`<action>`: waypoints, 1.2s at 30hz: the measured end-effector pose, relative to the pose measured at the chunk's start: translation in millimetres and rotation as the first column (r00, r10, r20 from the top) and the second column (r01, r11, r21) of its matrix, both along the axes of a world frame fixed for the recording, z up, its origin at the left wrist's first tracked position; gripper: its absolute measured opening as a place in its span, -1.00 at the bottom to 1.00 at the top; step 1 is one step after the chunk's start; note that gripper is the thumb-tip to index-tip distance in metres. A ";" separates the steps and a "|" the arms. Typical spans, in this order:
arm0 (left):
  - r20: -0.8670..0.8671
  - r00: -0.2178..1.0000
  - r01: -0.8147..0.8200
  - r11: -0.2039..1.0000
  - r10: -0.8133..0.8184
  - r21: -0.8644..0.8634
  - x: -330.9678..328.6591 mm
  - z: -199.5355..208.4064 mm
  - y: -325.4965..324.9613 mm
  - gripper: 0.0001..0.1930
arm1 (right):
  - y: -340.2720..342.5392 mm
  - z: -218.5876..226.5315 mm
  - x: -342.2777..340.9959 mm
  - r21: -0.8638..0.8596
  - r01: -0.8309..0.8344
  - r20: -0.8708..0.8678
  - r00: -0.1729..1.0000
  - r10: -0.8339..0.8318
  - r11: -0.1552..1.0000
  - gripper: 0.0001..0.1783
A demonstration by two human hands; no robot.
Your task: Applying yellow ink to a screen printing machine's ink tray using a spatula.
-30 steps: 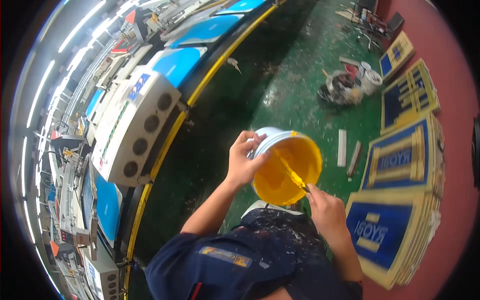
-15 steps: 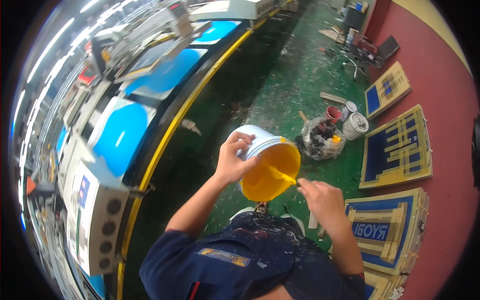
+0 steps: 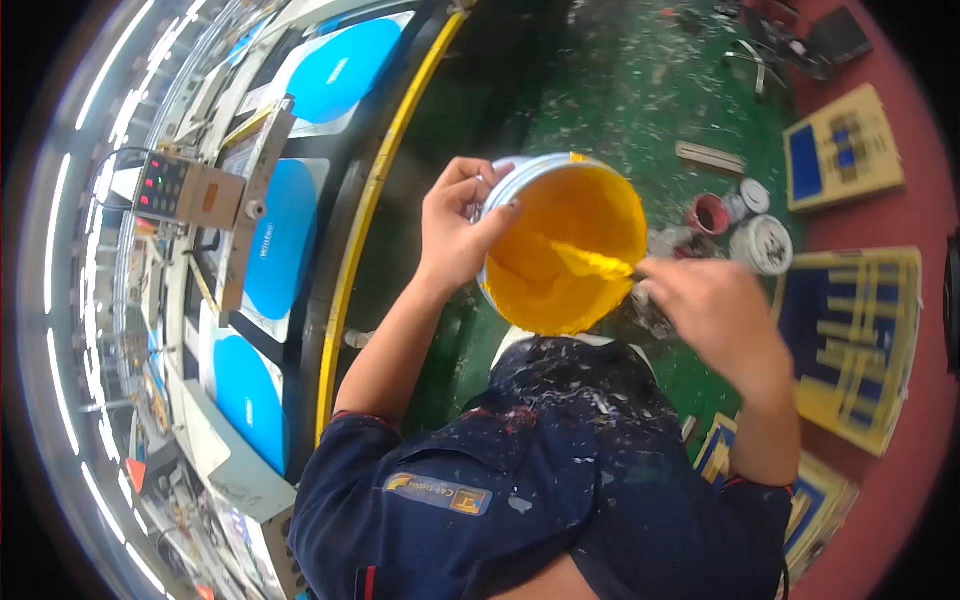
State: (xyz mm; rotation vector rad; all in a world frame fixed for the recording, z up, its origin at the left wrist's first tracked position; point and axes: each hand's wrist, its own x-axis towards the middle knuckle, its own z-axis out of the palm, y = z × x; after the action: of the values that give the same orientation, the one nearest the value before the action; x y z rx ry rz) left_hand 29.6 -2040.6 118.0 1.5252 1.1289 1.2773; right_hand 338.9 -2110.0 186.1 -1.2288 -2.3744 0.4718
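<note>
My left hand is closed on the rim and side of a white bucket, thumb over the lip. The bucket is tilted so its mouth faces me. Thick yellow paint or ink coats its inner wall and bottom. In my right hand, fingers wrapped round the handle end, is a spatula. Its blade is covered in yellow and reaches over the lower right rim into the bucket. The fingers of my right hand are slightly blurred and hide most of the handle.
At left, a printing machine carries blue printed pieces on pallets behind a yellow rail. Right of the bucket, a red pot and a white pail stand on the green floor. Framed screens lean against the red wall.
The bucket and both hands sit higher and further right in the picture, and the surroundings have shifted too. The spatula is still inside the bucket, in my right hand.
</note>
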 end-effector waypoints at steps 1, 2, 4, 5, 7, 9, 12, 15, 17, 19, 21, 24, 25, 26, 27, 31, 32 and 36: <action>0.000 1.000 -0.024 1.000 0.024 0.009 -6.2 5.7 35.8 -0.68 | 48.0 9.7 2.8 0.051 -0.007 -0.031 0.999 0.009 0.999 -0.80; 0.003 0.999 -0.046 0.999 0.046 0.029 -13.1 9.9 75.4 -0.68 | 99.6 13.7 3.2 0.111 -0.010 -0.060 0.998 0.017 0.994 -0.81; -0.013 0.995 -0.102 0.992 0.104 0.074 -23.1 16.2 156.8 -0.68 | 191.1 9.2 -4.5 0.169 -0.053 -0.061 0.996 0.064 0.984 -0.81; -0.022 0.991 -0.128 0.988 0.131 0.091 -18.7 21.4 203.1 -0.67 | 235.7 -6.5 -7.0 0.155 -0.077 0.016 0.997 0.075 0.985 -0.82; -0.014 0.990 -0.138 0.981 0.141 0.138 -10.5 25.3 302.3 -0.65 | 317.7 -35.5 -16.8 0.108 -0.154 0.132 0.981 0.140 0.982 -0.81; -0.028 0.996 -0.077 0.985 0.083 0.154 1.8 9.7 407.4 -0.65 | 408.9 -47.4 -7.7 0.098 -0.163 0.028 0.987 0.161 0.982 -0.79; -0.131 0.991 0.031 0.990 -0.013 0.135 22.4 -6.9 553.6 -0.64 | 538.1 -21.0 26.3 0.097 -0.051 -0.061 0.996 0.057 0.994 -0.78; -0.125 0.982 0.157 0.978 -0.140 0.138 64.9 -1.1 696.3 -0.60 | 645.1 2.0 52.9 0.092 0.118 -0.068 0.991 -0.112 0.989 -0.75; -0.127 0.966 0.243 0.954 -0.223 0.175 105.1 10.7 794.5 -0.61 | 712.9 -7.4 64.4 0.181 0.210 -0.137 0.973 -0.186 0.961 -0.71; -0.089 0.955 0.296 0.934 -0.283 0.202 143.5 9.6 888.6 -0.62 | 783.6 -29.3 69.1 0.149 0.222 -0.023 0.975 -0.221 0.964 -0.69; -0.019 0.948 0.313 0.918 -0.318 0.243 179.9 -0.5 976.6 -0.66 | 861.0 -53.2 91.0 0.087 0.260 0.072 0.961 -0.267 0.962 -0.72; -0.006 0.973 0.226 0.953 -0.230 0.200 209.9 -14.5 1105.0 -0.70 | 1012.1 -21.2 158.8 0.061 0.319 -0.028 0.948 -0.318 0.946 -0.78; 0.009 0.975 0.214 0.952 -0.221 0.221 216.9 -16.4 1147.9 -0.72 | 1057.4 -11.2 168.6 0.077 0.321 -0.038 0.947 -0.319 0.944 -0.82; 0.028 0.977 0.198 0.953 -0.210 0.227 225.1 -21.4 1192.5 -0.72 | 1100.4 -3.5 175.1 0.159 0.286 -0.054 0.958 -0.281 0.945 -0.78; 0.049 0.981 0.173 0.955 -0.190 0.242 234.9 -22.2 1238.1 -0.71 | 1148.5 0.5 177.3 0.215 0.253 -0.031 0.967 -0.252 0.943 -0.75; 0.097 0.992 0.056 0.967 -0.082 0.248 268.1 -14.4 1383.7 -0.72 | 1309.0 -18.9 180.5 0.211 0.059 0.139 0.986 -0.090 0.976 -0.66; 0.107 0.993 0.030 0.969 -0.058 0.244 271.9 -16.0 1420.8 -0.72 | 1346.8 -35.7 186.0 0.174 0.036 0.182 0.981 -0.068 0.984 -0.66; 0.050 0.994 -0.103 0.986 0.097 0.128 290.6 -38.7 1583.4 -0.72 | 1537.4 -44.5 260.5 0.129 0.054 0.222 0.972 -0.081 0.990 -0.82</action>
State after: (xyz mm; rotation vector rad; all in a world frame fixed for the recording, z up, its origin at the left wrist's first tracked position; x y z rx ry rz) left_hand 320.3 -457.2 79.4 1.5436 1.1244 1.4708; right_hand 599.4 -572.6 141.7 -1.3648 -2.4959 0.1678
